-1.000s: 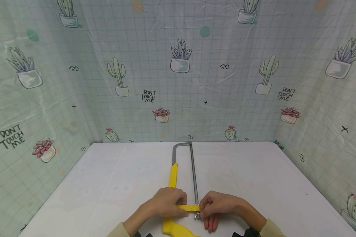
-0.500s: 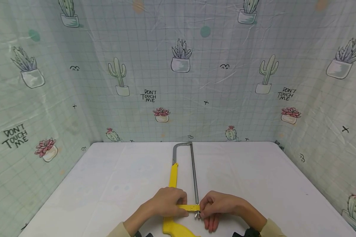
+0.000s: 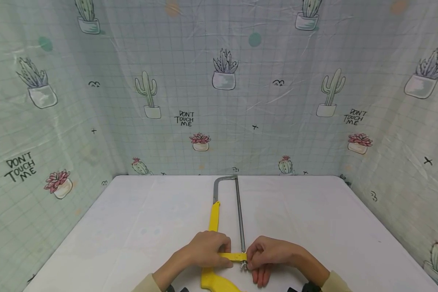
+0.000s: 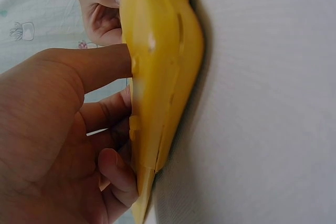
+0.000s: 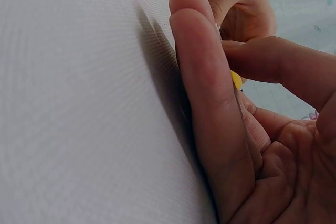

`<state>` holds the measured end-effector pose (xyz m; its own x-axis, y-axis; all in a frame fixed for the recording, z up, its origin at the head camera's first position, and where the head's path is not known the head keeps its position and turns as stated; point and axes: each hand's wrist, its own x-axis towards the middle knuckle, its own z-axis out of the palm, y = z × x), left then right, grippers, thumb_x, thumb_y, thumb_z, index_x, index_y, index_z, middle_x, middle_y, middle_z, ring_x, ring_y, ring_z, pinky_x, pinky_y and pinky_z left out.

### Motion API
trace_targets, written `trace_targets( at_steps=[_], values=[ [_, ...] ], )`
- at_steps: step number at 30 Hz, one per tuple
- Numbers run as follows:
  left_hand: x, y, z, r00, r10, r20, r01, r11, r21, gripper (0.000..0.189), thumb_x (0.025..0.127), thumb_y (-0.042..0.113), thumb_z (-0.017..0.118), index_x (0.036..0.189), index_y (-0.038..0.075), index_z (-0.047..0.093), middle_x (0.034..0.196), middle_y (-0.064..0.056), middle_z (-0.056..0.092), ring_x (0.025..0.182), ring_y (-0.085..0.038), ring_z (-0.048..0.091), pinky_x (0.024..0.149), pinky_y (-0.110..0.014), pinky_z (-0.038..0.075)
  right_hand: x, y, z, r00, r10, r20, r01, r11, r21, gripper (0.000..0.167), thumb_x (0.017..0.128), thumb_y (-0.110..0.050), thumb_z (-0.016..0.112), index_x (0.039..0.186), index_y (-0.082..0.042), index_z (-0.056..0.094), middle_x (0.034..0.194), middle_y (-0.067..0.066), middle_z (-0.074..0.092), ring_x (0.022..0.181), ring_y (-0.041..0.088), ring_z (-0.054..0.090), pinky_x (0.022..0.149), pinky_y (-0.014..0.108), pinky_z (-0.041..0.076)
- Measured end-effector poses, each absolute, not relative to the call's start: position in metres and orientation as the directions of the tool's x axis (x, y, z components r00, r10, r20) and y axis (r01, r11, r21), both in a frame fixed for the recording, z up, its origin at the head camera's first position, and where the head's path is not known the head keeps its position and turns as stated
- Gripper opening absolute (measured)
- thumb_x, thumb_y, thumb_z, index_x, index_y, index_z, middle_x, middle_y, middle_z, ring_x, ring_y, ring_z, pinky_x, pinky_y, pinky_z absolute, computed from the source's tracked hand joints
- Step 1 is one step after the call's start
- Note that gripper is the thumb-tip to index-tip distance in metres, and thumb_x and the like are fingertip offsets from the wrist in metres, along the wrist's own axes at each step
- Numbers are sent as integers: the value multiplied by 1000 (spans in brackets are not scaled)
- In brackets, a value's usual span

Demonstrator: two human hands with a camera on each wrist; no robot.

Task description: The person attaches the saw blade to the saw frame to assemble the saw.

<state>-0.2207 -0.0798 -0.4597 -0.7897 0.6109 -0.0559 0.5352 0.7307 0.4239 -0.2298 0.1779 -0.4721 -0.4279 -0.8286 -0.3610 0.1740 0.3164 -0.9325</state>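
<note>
A hacksaw with a yellow handle and grey front frame lies on the white table, its blade running along the right side. My left hand holds the yellow frame near the handle, thumb and fingers on the short crosspiece. At the near end of the blade sits a metal wing nut. My right hand pinches at it with thumb and forefinger, the other fingers resting on the table. In the left wrist view the yellow handle fills the middle. The right fingertips' contact is partly hidden.
The white table spreads out on both sides of the hacksaw. A curtain printed with potted cacti hangs behind the table and along both sides.
The wing nut shows at a slightly different angle. Both hands keep nearly the same place, and the head view has shifted slightly.
</note>
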Motion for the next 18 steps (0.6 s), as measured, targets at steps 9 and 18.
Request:
trace_targets(
  at_steps=[9, 18],
  values=[
    [-221, -80, -460, -793, 606, -57, 533, 736, 419, 23, 82, 43, 82, 81, 30, 63, 69, 17, 54, 64, 0, 46, 60, -21, 37, -230, 177, -470, -451, -803, -390, 197, 337, -921, 13, 96, -11, 62, 104, -4, 68, 77, -2, 76, 66, 5, 73, 60, 20, 57],
    [-220, -80, -460, -793, 606, -60, 531, 737, 418, 23, 82, 44, 82, 81, 30, 63, 70, 17, 54, 64, 0, 46, 60, -21, 37, -230, 176, -474, -458, -801, -385, 193, 333, -923, 9, 96, -10, 62, 103, -6, 67, 77, -1, 76, 64, 6, 73, 59, 21, 57]
  ],
)
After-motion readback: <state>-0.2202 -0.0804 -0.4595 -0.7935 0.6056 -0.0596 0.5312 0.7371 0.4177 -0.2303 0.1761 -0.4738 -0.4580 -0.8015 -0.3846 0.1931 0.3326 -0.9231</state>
